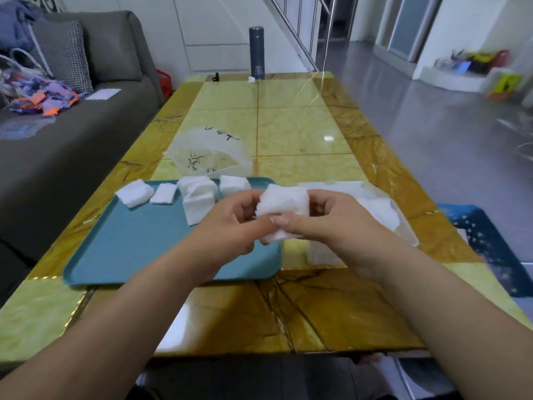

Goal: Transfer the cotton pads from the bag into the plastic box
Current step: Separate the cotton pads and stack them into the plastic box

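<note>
I hold a thick stack of cotton pads (284,204) between both hands, above the right end of the teal tray (138,249); my left hand (230,223) curls its fingers round the stack's left side, and my right hand (323,223) grips the right side, thumb laid across the lower front edge; both hands are closed on it, not spread. Four loose piles of pads (199,197) lie along the tray's far edge; the crumpled translucent bag (213,154), marked with black writing, sits just behind them on the yellow table (302,134); the clear plastic box (409,235) stands just right of the tray, under my right hand, with white pads already inside; a dark flask (256,53) stands at the table's far end.
</note>
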Motion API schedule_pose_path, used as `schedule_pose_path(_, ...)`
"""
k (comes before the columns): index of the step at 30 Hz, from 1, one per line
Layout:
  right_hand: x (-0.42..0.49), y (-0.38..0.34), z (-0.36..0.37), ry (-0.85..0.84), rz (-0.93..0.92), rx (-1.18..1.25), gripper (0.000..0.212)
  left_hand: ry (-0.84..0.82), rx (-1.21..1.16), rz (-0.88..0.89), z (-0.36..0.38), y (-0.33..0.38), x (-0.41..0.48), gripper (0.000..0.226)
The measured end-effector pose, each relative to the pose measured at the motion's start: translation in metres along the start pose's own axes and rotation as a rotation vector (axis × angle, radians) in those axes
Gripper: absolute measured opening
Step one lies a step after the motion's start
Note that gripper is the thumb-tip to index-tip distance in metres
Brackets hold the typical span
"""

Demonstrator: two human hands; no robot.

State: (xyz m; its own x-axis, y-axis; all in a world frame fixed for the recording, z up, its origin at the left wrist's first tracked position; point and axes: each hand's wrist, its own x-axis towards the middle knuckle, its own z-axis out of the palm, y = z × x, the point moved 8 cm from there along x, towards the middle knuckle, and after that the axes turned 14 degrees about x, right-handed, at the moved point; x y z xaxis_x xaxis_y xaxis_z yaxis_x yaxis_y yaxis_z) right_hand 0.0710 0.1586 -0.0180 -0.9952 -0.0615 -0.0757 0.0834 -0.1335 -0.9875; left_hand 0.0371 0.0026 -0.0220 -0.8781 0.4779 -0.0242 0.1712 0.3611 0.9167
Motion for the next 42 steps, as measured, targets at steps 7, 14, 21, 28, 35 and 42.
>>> schedule_pose_path(7, -0.027, -0.011, -0.084, 0.301, 0.011, 0.173, 0.028, -0.007, 0.0, -0.043, 0.063, 0.036, 0.033, 0.019)
schedule_pose_path(14, -0.044, -0.027, -0.128, 0.462, -0.012, -0.264, 0.037, 0.053, 0.515, 0.077, 0.089, 0.048, 0.052, 0.007)
schedule_pose_path(21, -0.028, -0.016, -0.114, 0.379, 0.082, -0.679, 0.039, 0.015, 0.666, 0.106, 0.095, 0.031, 0.05, 0.012)
schedule_pose_path(28, -0.021, -0.012, -0.113, 0.482, 0.233, -0.998, 0.051, 0.015, 0.575, 0.115, 0.093, 0.031, 0.044, 0.01)
schedule_pose_path(35, -0.014, -0.013, -0.093, 0.348, 0.22, -1.141, 0.027, -0.012, 0.544, 0.122, 0.091, 0.026, 0.044, 0.011)
schedule_pose_path(42, -0.013, -0.002, -0.09, 0.277, 0.238, -1.08, 0.016, 0.02, 0.562, 0.141, 0.09, 0.026, 0.044, 0.012)
